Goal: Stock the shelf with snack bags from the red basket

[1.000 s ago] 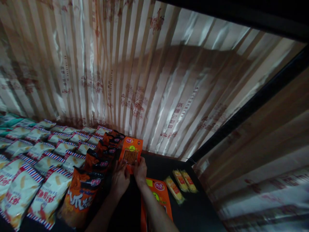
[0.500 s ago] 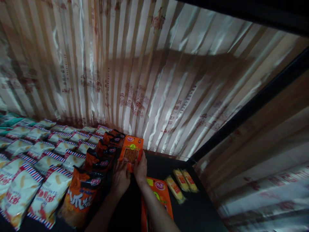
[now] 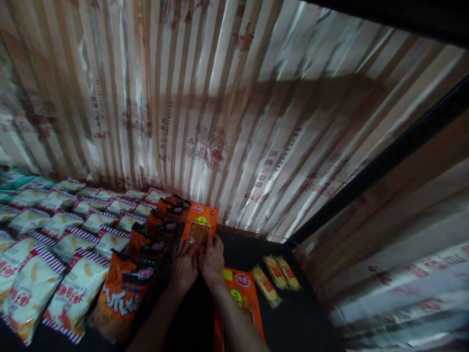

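An orange snack packet (image 3: pixel 201 218) with a clear window showing brown strips stands near the curtain, at the far end of the black table. My left hand (image 3: pixel 183 268) grips its lower left part, fingers bent on the front. At its lower right, my right hand (image 3: pixel 212 260) has curled fingers on the packet's face and edge. The bottom edge is hidden behind both hands. Under my right forearm lies a larger-looking orange packet (image 3: pixel 252 297) of the same design, partly covered by the arm.
Left of my hands runs a row of orange-and-black snack bags (image 3: pixel 122 298). Beyond it are rows of white snack bags (image 3: pixel 78 288) and some green bags (image 3: pixel 14 178). Three yellow wrapped packs (image 3: pixel 266 288) lie on the black table (image 3: pixel 300 318) at right. A pleated curtain (image 3: pixel 205 112) hangs behind.
My right hand has slid from the packet's right edge down onto its lower front. The packet has barely shifted, tilting slightly. My left hand stays at the lower left.
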Action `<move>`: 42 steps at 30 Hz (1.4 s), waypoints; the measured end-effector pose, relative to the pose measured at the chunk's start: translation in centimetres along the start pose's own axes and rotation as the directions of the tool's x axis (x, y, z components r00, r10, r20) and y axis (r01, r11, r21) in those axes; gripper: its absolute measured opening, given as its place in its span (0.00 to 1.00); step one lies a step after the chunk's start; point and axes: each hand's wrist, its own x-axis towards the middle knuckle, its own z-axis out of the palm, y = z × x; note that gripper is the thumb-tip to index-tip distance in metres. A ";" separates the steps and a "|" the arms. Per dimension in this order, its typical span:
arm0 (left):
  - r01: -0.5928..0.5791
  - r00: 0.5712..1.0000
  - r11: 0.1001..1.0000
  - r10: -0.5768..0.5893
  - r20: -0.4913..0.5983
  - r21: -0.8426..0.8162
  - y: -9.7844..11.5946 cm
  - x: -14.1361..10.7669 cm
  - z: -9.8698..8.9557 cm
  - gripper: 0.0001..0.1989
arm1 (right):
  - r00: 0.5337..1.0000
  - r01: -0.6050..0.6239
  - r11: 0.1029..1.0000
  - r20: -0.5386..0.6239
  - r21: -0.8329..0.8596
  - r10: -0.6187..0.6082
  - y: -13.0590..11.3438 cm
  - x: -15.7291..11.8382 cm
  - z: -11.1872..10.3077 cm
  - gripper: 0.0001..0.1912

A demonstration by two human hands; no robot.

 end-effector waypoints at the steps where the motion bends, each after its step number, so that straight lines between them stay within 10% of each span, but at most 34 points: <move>1: 0.000 1.000 1.000 0.000 0.001 -0.002 -0.1 0.0 0.0 0.23 | 1.000 0.005 1.000 0.006 -0.018 -0.005 0.0 -0.1 -0.1 0.23; 16: -0.028 0.998 0.999 0.029 -0.051 0.017 -0.3 0.2 0.5 0.23 | 0.993 -0.001 0.996 0.116 -0.089 0.011 -0.3 0.0 -0.6 0.24; 42: -0.070 0.991 0.997 0.071 -0.114 0.008 0.2 -0.4 0.3 0.22 | 0.987 0.157 0.987 -0.029 0.028 -0.156 1.7 -1.5 0.1 0.23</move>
